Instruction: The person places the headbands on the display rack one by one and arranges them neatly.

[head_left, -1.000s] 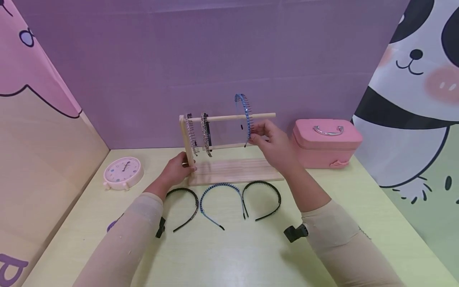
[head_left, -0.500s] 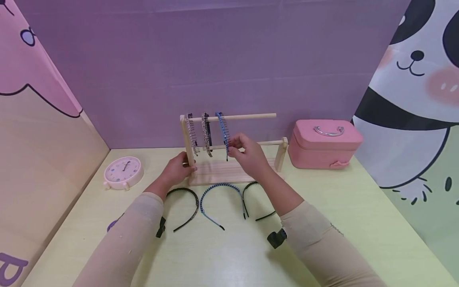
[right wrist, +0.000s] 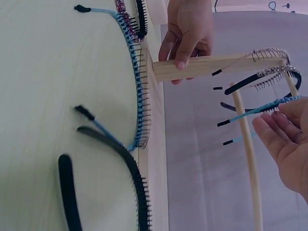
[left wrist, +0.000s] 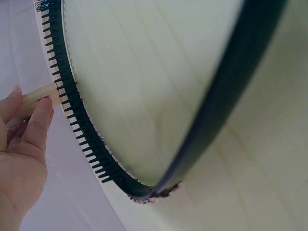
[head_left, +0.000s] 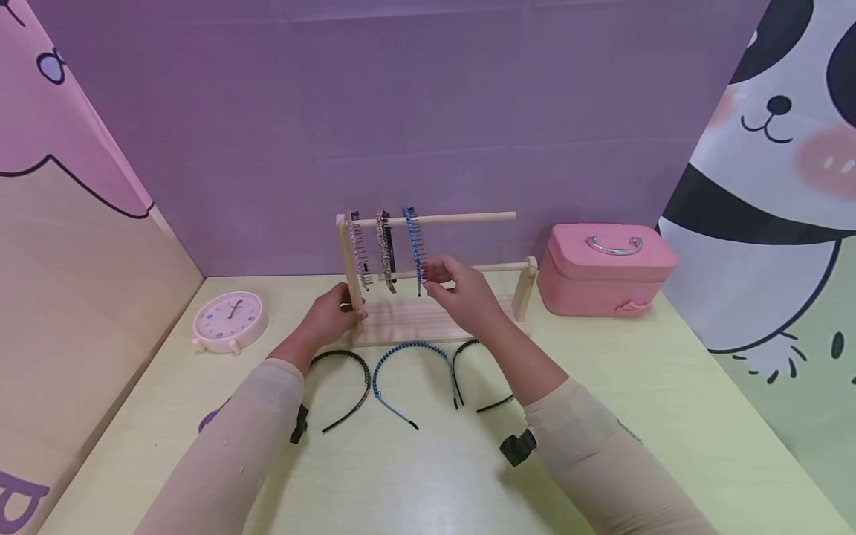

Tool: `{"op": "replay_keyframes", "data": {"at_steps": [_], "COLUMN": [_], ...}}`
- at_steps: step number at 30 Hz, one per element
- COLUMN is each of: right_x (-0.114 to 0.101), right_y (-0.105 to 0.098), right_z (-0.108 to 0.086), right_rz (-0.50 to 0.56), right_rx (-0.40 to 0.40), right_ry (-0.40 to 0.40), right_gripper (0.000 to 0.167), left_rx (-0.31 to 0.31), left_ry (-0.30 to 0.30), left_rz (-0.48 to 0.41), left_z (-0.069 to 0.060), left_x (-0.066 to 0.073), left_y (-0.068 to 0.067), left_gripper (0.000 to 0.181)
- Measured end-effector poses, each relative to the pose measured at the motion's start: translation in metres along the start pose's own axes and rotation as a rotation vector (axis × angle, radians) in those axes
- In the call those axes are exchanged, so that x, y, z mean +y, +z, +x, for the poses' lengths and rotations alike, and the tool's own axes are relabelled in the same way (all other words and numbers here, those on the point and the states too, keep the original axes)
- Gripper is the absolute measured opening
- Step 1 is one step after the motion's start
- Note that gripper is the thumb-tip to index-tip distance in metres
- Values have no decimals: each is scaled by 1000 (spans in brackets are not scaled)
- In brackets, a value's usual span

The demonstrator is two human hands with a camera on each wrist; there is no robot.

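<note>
A wooden headband stand with two rods stands on the table. My left hand grips its left upright, also seen in the right wrist view. A blue toothed headband hangs over the upper rod, right of two others: a pale one and a glittery one. My right hand is beside the blue headband's lower end, fingers loosely bent and nearly touching it; in the right wrist view, no pinch shows between thumb and fingers.
In front of the stand lie a dark headband, a second blue headband and a black headband, partly behind my right forearm. A pink clock stands left, a pink case right.
My right hand has brought the blue headband left and down onto the upper rod, then let it go. The left hand has stayed on the upright.
</note>
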State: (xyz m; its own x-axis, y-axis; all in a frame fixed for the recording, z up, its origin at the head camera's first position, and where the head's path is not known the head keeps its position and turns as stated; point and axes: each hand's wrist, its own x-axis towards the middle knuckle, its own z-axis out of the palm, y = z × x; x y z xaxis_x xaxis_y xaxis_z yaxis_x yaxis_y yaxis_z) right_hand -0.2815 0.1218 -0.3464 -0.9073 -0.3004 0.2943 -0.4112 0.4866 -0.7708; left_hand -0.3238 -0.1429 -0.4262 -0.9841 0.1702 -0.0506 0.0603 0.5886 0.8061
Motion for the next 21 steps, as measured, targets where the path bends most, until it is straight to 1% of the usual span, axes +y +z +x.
{"op": "replay_keyframes", "data": {"at_steps": [2, 8, 15, 21], "right_x": [2, 16, 37, 52], "right_y": [-2, -9, -15, -12], "right_z": [-2, -11, -25, -35], "right_rz": [-32, -86, -122, -110], "right_rx": [-14, -38, -93, -171], "right_ry": [5, 37, 142, 221], "right_gripper": [28, 26, 26, 23], "left_rx": [0, 0, -8, -12], "left_ry": [-1, -10, -9, -7], "left_rz": [5, 4, 0, -15], "left_z": [0, 0, -1, -2], "left_x": [0, -1, 0, 1], "left_y": [0, 0, 0, 0], "left_gripper": [40, 40, 42, 45]}}
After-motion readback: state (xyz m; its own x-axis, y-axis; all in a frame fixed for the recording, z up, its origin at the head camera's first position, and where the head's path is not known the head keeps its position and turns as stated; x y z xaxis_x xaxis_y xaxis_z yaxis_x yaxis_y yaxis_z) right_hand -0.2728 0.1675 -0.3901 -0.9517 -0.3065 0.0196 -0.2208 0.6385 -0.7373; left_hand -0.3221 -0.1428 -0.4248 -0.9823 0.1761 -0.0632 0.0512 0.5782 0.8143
